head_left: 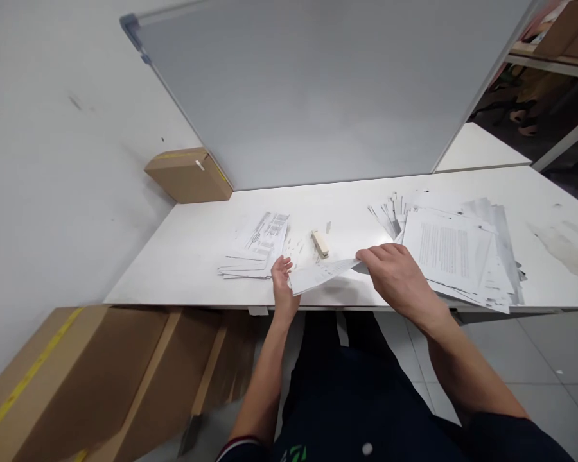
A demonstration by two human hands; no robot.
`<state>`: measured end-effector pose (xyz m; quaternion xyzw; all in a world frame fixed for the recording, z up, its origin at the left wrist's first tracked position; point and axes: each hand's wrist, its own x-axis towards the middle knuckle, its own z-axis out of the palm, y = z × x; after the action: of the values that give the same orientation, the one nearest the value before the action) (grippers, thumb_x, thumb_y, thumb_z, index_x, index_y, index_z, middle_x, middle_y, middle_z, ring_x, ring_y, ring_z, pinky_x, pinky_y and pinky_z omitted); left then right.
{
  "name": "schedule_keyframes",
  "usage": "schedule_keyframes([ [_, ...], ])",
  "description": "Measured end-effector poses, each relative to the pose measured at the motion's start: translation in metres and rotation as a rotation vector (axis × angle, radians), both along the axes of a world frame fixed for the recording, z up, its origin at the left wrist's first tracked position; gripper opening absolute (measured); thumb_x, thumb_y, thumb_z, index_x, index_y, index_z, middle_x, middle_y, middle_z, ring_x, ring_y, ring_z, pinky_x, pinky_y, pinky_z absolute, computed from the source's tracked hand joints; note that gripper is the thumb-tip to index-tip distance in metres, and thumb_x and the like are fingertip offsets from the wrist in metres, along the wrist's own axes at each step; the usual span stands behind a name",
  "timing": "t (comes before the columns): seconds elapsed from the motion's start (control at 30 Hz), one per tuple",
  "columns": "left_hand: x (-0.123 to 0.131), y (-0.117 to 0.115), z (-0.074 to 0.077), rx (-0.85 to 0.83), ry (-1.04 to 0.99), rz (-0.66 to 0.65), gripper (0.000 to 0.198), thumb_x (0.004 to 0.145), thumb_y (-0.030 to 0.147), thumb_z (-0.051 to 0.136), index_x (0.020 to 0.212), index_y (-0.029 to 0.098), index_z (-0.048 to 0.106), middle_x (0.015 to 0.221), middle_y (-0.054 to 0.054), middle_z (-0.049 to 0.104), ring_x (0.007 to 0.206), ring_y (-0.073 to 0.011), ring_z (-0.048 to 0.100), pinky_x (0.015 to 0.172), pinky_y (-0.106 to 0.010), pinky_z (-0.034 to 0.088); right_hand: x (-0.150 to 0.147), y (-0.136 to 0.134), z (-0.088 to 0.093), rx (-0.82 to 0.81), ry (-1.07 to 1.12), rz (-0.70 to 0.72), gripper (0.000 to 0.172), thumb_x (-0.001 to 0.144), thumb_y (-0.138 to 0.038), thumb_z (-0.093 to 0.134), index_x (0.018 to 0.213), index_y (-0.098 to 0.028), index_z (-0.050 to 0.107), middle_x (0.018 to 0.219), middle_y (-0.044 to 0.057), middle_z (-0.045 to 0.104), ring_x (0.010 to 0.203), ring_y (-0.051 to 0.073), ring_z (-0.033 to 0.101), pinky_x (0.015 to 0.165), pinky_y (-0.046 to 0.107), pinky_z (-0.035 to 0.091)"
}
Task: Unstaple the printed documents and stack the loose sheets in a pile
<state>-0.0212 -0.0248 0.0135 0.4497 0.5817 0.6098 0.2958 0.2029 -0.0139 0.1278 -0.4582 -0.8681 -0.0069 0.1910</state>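
Note:
A thin sheaf of printed paper (322,274) is held slightly above the white table, tilted, between my two hands. My right hand (397,273) pinches its right end between thumb and fingers. At the left end, my left hand (282,282) has its fingers loosely curled and apart, with the paper's edge against the palm. Just beyond the sheaf lies a cream-coloured stapler (320,244). Left of my left hand is a stack of printed sheets (264,240). A larger, untidy pile of printed papers (447,250) spreads beside my right hand.
A whiteboard (318,96) rises from the back of the white table (173,276). One cardboard box (190,176) sits at the far left corner against the wall. Larger cardboard boxes (96,378) stand on the floor at the lower left. Small paper scraps lie near the stapler.

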Motion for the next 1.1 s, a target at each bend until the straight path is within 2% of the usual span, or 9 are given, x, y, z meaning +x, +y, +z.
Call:
schedule_keyframes([
  [0.1,-0.006,-0.005,-0.001,-0.011,0.17,-0.204,0.053,0.066,0.037,0.066,0.115,0.021,0.051,0.125,-0.011,0.049,0.117,-0.0227,0.044,0.098,-0.037,0.034,-0.004,-0.001,-0.001,0.013,-0.141,0.03,0.036,0.069,0.007,0.032,0.083,-0.018,0.053,0.065,0.006,0.056,0.068,0.02,0.048,0.077,0.037,0.029],
  [0.23,-0.007,-0.01,-0.009,-0.113,0.168,-0.374,0.03,0.074,0.04,0.055,0.096,0.021,0.064,0.105,-0.008,0.063,0.103,-0.0221,0.055,0.093,-0.039,0.038,-0.011,0.006,-0.022,-0.072,-0.205,0.017,0.034,0.065,0.009,0.035,0.078,-0.018,0.051,0.062,0.004,0.054,0.064,0.019,0.048,0.075,0.038,0.029],
  [0.37,-0.006,-0.008,-0.012,-0.203,0.114,-0.363,0.029,0.073,0.042,0.055,0.092,0.022,0.066,0.099,-0.006,0.065,0.096,-0.022,0.057,0.089,-0.037,0.041,-0.01,0.008,-0.029,-0.122,-0.204,-0.008,0.031,0.066,0.008,0.036,0.077,-0.018,0.05,0.062,0.004,0.054,0.062,0.019,0.048,0.073,0.037,0.03],
  [0.53,-0.005,-0.009,0.0,-0.13,0.147,-0.388,0.027,0.075,0.039,0.054,0.089,0.02,0.067,0.092,-0.005,0.066,0.09,-0.02,0.058,0.083,-0.032,0.043,-0.003,-0.001,-0.016,-0.124,-0.022,0.037,0.016,0.082,-0.012,0.038,0.074,-0.019,0.05,0.06,0.003,0.052,0.059,0.017,0.047,0.072,0.036,0.031],
  [0.67,-0.005,-0.009,0.015,-0.201,0.166,-0.33,0.025,0.074,0.038,0.055,0.08,0.017,0.067,0.076,-0.002,0.066,0.074,-0.0169,0.058,0.069,-0.026,0.044,0.013,-0.005,-0.016,-0.342,0.082,-0.053,0.018,0.086,-0.03,0.036,0.074,-0.021,0.047,0.052,0.0,0.047,0.047,0.014,0.041,0.054,0.029,0.03],
  [0.77,-0.004,-0.005,0.018,-0.234,0.172,-0.284,0.025,0.073,0.04,0.055,0.071,0.017,0.064,0.064,0.0,0.062,0.064,-0.0138,0.055,0.062,-0.024,0.041,0.03,-0.002,-0.037,-0.623,0.28,-0.125,0.028,0.085,-0.041,0.037,0.067,-0.021,0.044,0.054,0.0,0.049,0.048,0.014,0.044,0.047,0.026,0.029],
  [0.9,0.004,0.005,0.005,-0.311,0.256,-0.266,0.026,0.073,0.041,0.053,0.066,0.018,0.063,0.053,0.002,0.056,0.054,-0.012,0.051,0.057,-0.023,0.038,0.047,-0.001,-0.078,-0.983,0.533,-0.202,0.03,0.08,-0.045,0.042,0.067,-0.018,0.049,0.063,0.003,0.058,0.054,0.015,0.052,0.046,0.025,0.034],
  [1.0,0.01,0.016,-0.009,-0.295,0.321,-0.194,0.029,0.075,0.042,0.05,0.062,0.018,0.06,0.054,0.001,0.056,0.053,-0.0114,0.049,0.056,-0.023,0.037,0.05,-0.002,-0.097,-1.087,0.702,-0.266,0.029,0.076,-0.044,0.046,0.071,-0.016,0.054,0.065,0.003,0.06,0.056,0.015,0.053,0.048,0.026,0.036],
  [1.1,0.013,0.028,-0.018,-0.253,0.346,-0.096,0.03,0.08,0.042,0.045,0.071,0.018,0.06,0.06,0.0,0.059,0.056,-0.0116,0.051,0.058,-0.023,0.038,0.052,0.0,-0.105,-1.073,0.77,-0.33,0.028,0.073,-0.043,0.049,0.071,-0.016,0.056,0.063,0.003,0.06,0.054,0.015,0.052,0.048,0.026,0.036],
])
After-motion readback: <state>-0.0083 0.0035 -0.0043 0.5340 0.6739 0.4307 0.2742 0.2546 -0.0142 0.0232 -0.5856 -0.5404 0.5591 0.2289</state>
